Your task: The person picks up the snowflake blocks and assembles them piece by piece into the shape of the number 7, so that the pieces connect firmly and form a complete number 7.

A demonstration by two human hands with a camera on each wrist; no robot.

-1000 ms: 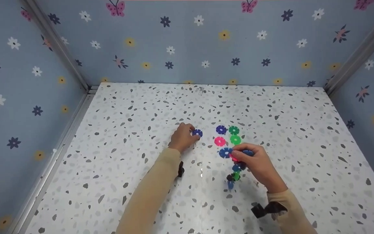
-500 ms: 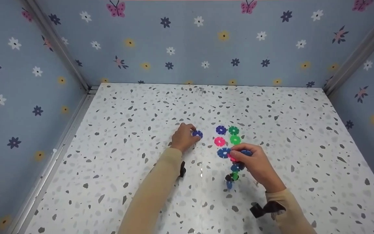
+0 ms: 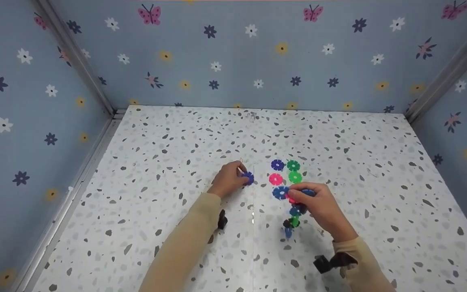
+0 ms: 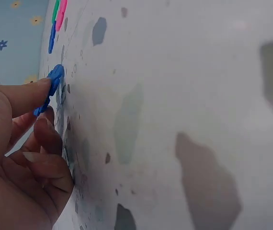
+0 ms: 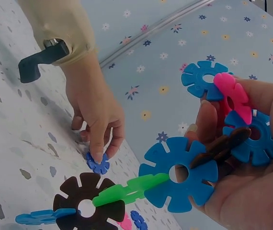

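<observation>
My left hand [image 3: 227,179] pinches a dark blue notched flower disc [image 3: 249,178] between thumb and fingers. The left wrist view shows this blue disc [image 4: 55,80] tilted on edge, close to the tabletop. Over on the right, my right hand [image 3: 320,205] grips a chain of interlocked flower discs near its upper end. Its blue disc [image 5: 179,173], pink disc [image 5: 231,97], light green disc [image 5: 129,188] and dark brown disc [image 5: 86,203] show large in the right wrist view. The chain's lower end hangs toward me; part of the chain is hidden by my right fingers.
Loose discs lie flat between and beyond the hands: a dark blue one [image 3: 277,164], a green one [image 3: 293,165], a pink one [image 3: 275,179] and a light green one [image 3: 295,177]. Flower-patterned panels [image 3: 237,52] surround the speckled white table [image 3: 168,138].
My left hand has drawn the dark blue disc a little toward me, and the disc now shows more of its face. The right hand and its chain have hardly moved.
</observation>
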